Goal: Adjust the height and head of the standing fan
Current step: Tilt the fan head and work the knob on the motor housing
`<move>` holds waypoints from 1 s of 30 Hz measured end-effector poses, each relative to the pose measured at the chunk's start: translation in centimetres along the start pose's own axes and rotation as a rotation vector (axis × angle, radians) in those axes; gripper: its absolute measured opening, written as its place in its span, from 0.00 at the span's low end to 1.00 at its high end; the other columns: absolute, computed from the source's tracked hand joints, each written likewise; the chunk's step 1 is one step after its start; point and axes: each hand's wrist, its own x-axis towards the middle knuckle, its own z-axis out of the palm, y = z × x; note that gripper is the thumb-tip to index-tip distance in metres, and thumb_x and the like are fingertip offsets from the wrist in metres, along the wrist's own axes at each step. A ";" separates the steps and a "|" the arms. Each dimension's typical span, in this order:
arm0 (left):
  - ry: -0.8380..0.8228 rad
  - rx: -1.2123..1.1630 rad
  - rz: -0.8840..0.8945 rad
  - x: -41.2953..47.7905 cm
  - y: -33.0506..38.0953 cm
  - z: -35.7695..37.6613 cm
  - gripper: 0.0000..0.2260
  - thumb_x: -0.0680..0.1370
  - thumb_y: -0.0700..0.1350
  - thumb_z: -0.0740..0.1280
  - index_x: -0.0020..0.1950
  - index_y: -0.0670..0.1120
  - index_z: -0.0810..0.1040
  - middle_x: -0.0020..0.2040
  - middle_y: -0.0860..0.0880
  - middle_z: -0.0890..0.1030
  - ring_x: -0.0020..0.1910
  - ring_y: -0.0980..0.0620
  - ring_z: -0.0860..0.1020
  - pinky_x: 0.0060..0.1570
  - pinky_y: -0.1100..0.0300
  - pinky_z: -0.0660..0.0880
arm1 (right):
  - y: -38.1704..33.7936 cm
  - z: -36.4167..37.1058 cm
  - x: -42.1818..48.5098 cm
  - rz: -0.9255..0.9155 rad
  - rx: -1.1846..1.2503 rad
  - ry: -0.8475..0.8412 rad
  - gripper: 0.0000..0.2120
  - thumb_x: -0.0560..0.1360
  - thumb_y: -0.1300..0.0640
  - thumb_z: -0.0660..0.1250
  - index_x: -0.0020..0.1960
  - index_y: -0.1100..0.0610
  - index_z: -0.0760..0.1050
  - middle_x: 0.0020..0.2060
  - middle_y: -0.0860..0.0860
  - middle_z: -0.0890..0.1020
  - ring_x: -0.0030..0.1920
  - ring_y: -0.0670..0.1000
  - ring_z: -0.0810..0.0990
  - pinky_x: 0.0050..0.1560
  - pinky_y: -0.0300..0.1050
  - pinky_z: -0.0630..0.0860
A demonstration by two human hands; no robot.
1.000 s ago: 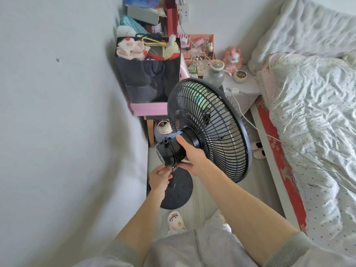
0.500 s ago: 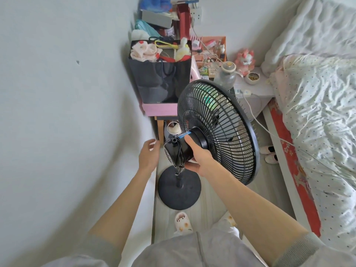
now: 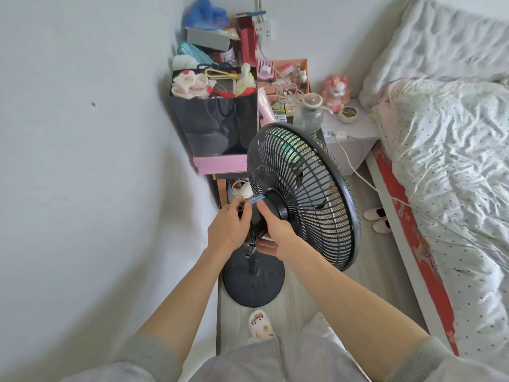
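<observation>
A black standing fan stands on the floor in front of me, its round grille [image 3: 308, 194] tilted up and to the right. Its round base [image 3: 253, 279] sits directly below. My right hand [image 3: 275, 232] grips the black motor housing [image 3: 271, 208] behind the grille, thumb on top and fingers underneath. My left hand [image 3: 228, 230] closes over the rear end of that housing, next to a small black knob [image 3: 240, 208]. The pole is mostly hidden by my hands.
A white wall runs close along the left. Behind the fan stands a cluttered pink table with a black paper bag [image 3: 217, 128] and a glass kettle [image 3: 308, 114]. The bed [image 3: 440, 161] fills the right side. A white cable [image 3: 366, 177] crosses the floor; slippers [image 3: 260, 323] lie near my feet.
My left hand left the pole below the motor, swung out towards the wall, then came back onto the rear of the motor housing. My right hand has kept its hold.
</observation>
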 end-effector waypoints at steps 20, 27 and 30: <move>0.196 -0.785 -0.332 -3.6 0.1 1.2 0.13 0.85 0.49 0.58 0.69 0.51 0.71 0.62 0.51 0.76 0.61 0.51 0.76 0.45 0.77 0.70 | -0.2 0.3 -0.6 0.008 -0.044 -0.004 0.39 0.67 0.33 0.75 0.66 0.58 0.74 0.51 0.53 0.84 0.49 0.55 0.85 0.48 0.52 0.83; 0.194 -0.928 -0.439 -4.5 2.1 2.7 0.16 0.85 0.53 0.58 0.71 0.50 0.67 0.61 0.47 0.78 0.58 0.47 0.81 0.53 0.54 0.82 | -0.5 0.3 -0.4 0.000 -0.025 0.025 0.39 0.67 0.33 0.75 0.67 0.58 0.73 0.52 0.55 0.85 0.48 0.55 0.85 0.48 0.52 0.84; 0.163 -1.033 -0.496 -4.0 2.5 2.4 0.19 0.83 0.51 0.64 0.72 0.49 0.67 0.62 0.47 0.77 0.62 0.44 0.79 0.60 0.43 0.79 | -0.6 0.2 -0.4 -0.010 -0.016 0.020 0.38 0.67 0.34 0.75 0.66 0.58 0.74 0.52 0.56 0.85 0.49 0.56 0.85 0.53 0.55 0.83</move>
